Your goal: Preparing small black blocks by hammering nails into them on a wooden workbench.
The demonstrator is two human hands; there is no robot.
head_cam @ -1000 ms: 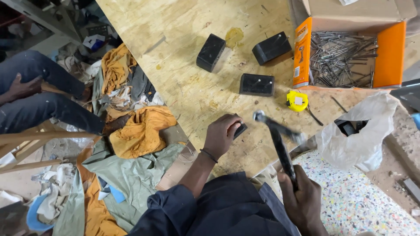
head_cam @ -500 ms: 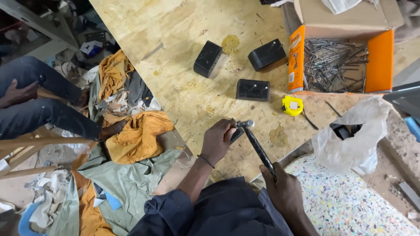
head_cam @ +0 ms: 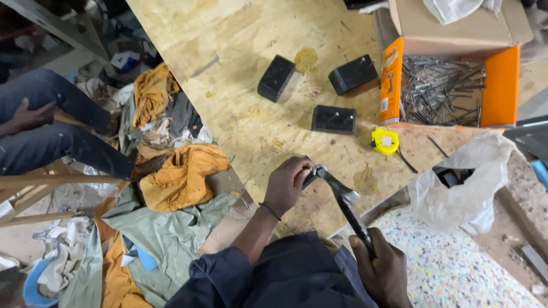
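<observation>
At the near edge of the chipboard bench (head_cam: 240, 68): left hand (head_cam: 290, 183), fingers closed in a grip on a small black block (head_cam: 308, 178), mostly hidden beneath them. Right hand (head_cam: 383, 269), grip clamped on the dark handle of a hammer (head_cam: 342, 201); its metal head sits at the block, just beside the left fingertips. Further up the bench: three black blocks (head_cam: 334, 119), lying apart from one another. Yellow tape measure (head_cam: 385, 141), near the orange cardboard box (head_cam: 502, 85) of loose nails. White plastic bag (head_cam: 468, 182), at the right edge. Left of the bench: heap of orange and green cloth (head_cam: 177, 188) on the floor; another person's legs in dark trousers (head_cam: 57, 142).
</observation>
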